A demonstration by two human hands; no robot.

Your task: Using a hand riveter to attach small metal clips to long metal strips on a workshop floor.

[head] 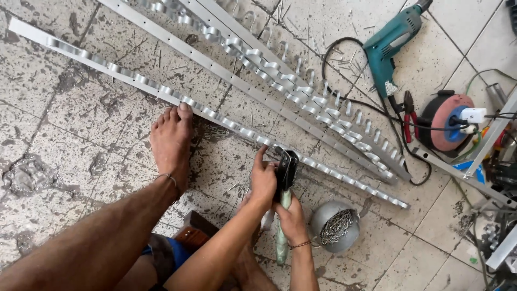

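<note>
While bare foot [171, 141] pins strip [161, 91]: both hands [264, 180] in closed grip on rivet gun [285, 178], arms outstretched.

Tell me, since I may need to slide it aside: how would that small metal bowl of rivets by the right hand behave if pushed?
The metal bowl looks round-bottomed and already sits tilted, so it would probably rock or tip rather than slide cleanly. It is heaped with loose rivets, so it is likely heavy for its size, and they could spill. The gritty tiled floor may drag on it.

Bare floor [64, 108] lies open toward the left edge; aluminium strips [280, 81], drill [390, 46] and rivet bowl [335, 226] crowd the right.
</note>
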